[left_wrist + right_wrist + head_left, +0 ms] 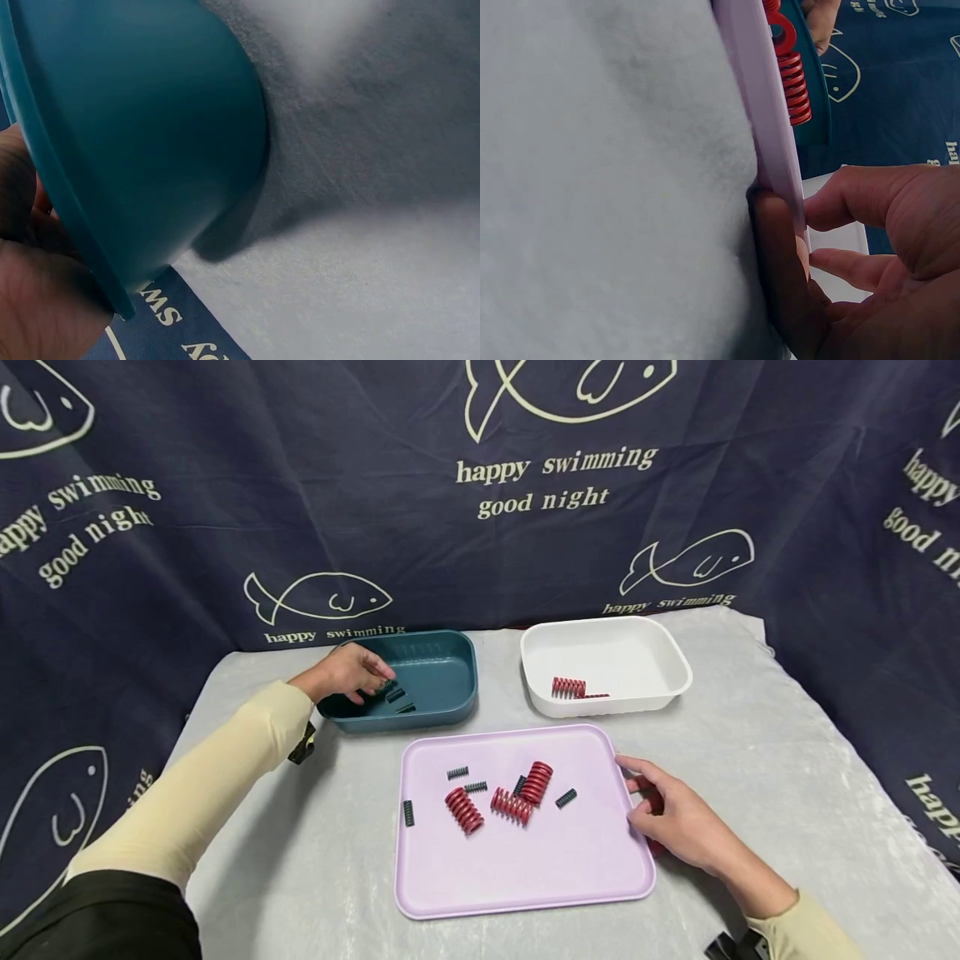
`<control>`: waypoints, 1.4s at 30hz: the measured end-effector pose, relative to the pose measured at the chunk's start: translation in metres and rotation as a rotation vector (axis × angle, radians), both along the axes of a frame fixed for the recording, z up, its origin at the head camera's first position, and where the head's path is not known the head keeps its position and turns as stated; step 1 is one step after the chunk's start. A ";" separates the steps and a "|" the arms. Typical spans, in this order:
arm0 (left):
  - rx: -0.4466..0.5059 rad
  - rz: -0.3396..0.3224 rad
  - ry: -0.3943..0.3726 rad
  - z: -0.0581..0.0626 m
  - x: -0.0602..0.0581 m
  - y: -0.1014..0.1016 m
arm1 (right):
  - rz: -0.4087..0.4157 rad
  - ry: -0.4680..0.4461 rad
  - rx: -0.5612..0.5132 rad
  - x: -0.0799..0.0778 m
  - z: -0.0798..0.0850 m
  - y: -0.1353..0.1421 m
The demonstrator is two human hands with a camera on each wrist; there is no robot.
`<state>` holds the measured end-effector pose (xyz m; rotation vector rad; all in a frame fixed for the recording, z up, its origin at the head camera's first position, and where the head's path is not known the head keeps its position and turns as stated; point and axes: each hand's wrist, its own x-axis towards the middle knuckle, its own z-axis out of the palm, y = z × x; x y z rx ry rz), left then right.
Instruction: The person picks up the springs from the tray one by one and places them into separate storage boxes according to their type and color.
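Note:
My left hand reaches over the near-left rim of the teal bin, its thumb apart from its loosely bent fingers. Close by its fingertips lie small dark springs on the bin's floor; in the left wrist view the bin wall hides the fingertips. With thumb and fingers, my right hand grips the right edge of the lilac tray. On the tray lie three thick red springs and several small dark springs, one partly behind the red ones.
A white bin stands at the back right, with red springs at its near-left corner. Grey-white cloth covers the table. Behind it hangs a navy curtain with fish and lettering.

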<state>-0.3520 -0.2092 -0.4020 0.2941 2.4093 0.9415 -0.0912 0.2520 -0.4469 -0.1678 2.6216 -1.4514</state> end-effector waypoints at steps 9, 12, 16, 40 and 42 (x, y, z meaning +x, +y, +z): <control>0.049 0.001 0.002 0.001 0.001 0.000 | 0.004 0.011 0.001 0.000 -0.001 0.000; 0.066 0.001 0.008 0.003 0.003 0.002 | 0.001 0.015 0.008 0.000 -0.001 -0.001; 0.117 0.005 0.026 0.011 0.010 0.007 | 0.001 0.008 0.003 0.000 -0.001 -0.001; 0.378 -0.009 0.115 0.051 0.079 0.044 | -0.005 0.006 -0.013 0.000 -0.002 0.000; 0.388 -0.014 0.116 0.053 0.083 0.046 | -0.003 0.007 -0.017 0.000 -0.002 0.000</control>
